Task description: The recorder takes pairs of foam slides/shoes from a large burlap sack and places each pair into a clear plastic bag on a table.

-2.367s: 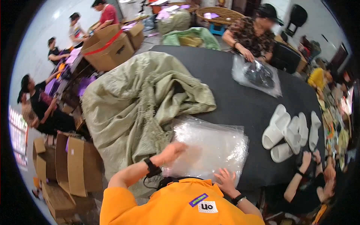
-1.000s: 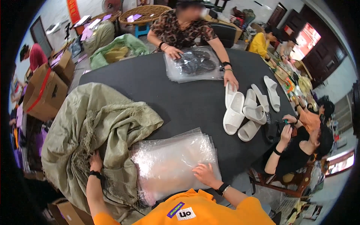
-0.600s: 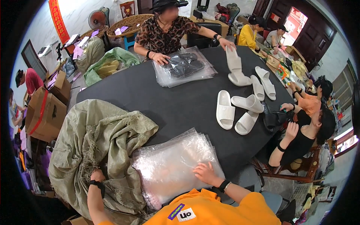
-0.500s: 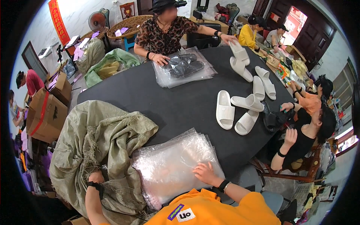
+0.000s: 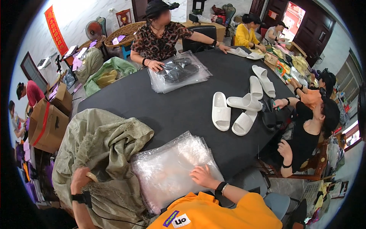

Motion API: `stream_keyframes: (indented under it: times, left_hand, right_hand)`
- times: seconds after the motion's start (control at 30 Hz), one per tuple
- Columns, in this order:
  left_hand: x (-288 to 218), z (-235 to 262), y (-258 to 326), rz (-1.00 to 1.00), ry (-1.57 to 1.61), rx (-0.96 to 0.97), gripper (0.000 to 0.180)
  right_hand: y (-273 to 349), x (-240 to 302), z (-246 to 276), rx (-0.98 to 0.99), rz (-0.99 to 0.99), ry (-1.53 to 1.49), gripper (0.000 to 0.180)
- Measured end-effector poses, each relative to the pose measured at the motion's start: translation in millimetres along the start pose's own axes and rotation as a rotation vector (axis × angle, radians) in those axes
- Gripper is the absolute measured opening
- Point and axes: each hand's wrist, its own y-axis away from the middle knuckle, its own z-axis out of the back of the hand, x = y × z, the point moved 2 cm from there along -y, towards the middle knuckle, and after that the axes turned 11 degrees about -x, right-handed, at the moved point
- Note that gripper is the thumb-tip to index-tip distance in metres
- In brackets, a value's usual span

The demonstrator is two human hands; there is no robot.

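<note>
My left hand (image 5: 81, 179) is curled around the coarse edge of a large olive woven sack (image 5: 100, 141) that lies slumped on the left of the round black table (image 5: 167, 103). My right hand (image 5: 202, 176) rests flat, fingers spread, on a stack of clear plastic bags (image 5: 171, 168) at the table's near edge. Both wrists carry dark bands. Several white slippers (image 5: 236, 108) lie on the table's right half, out of my reach.
A person across the table handles dark slippers on another pile of clear bags (image 5: 179, 72). Two people sit at the right edge; one in black (image 5: 305, 129) leans in. Cardboard boxes (image 5: 47, 122) stand on the floor at left, with more people behind them.
My view swung right and tilted up across the table. My left hand moved from the plastic bags down onto the sack's edge. The person opposite carried white slippers away to the far right.
</note>
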Motion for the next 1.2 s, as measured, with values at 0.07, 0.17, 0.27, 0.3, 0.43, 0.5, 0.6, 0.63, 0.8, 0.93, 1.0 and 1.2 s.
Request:
stream_keyframes:
  times: [0.07, 0.17, 0.27, 0.3, 0.43, 0.5, 0.6, 0.63, 0.8, 0.93, 1.0, 1.2]
  left_hand:
    - [3.8, 18.1, 2.9, 0.011, 0.088, -0.114, 0.029]
    - [-17.8, 59.9, 10.4, 0.133, 0.217, -0.279, 0.031]
    - [-13.2, 79.0, 18.7, 0.249, 0.488, -0.45, 0.028]
    - [-15.6, 85.9, 22.1, 0.25, 0.728, -0.565, 0.025]
    - [-39.4, 107.8, 29.6, 0.051, 0.863, -0.699, 0.015]
    - [-47.8, 112.4, 32.4, 0.108, 0.891, -0.87, 0.016]
    - [-63.0, 102.3, 29.3, 0.128, 0.974, -0.934, 0.017]
    - [-73.7, 100.3, 27.7, 0.137, 0.976, -0.974, 0.018]
    - [-115.5, 92.9, 6.4, 0.047, 0.925, -0.974, 0.021]
    - [-126.0, 101.8, -6.4, 0.057, 0.922, -1.117, 0.022]
    - [-141.9, 116.1, -11.3, 0.074, 0.895, -1.214, 0.022]
    - [-151.9, 117.7, -15.3, 0.026, 0.958, -1.263, 0.02]
  right_hand:
    - [0.8, -0.4, 0.9, -0.01, 0.007, 0.0, 0.024]
    - [3.4, -1.0, 0.3, -0.013, 0.018, -0.001, 0.024]
    - [4.1, -0.9, 0.8, 0.004, 0.021, -0.007, 0.024]
    - [4.0, 0.0, 1.9, 0.019, 0.015, -0.005, 0.024]
    - [3.5, 5.3, 7.2, 0.067, 0.011, 0.053, 0.026]
    - [0.6, 9.3, 9.3, 0.076, -0.028, 0.041, 0.029]
    - [-12.3, 25.2, 23.1, 0.102, -0.041, -0.118, 0.034]
    - [-18.7, 31.0, 29.3, 0.111, -0.035, -0.118, 0.034]
    - [-38.3, 64.1, 52.5, 0.192, -0.035, -0.861, 0.058]
    - [-43.8, 87.1, 61.4, 0.314, -0.058, -0.94, 0.066]
    - [-43.6, 88.4, 57.8, 0.352, -0.058, -0.955, 0.073]
    - [-52.6, 92.5, 59.3, 0.248, -0.057, -1.121, 0.092]
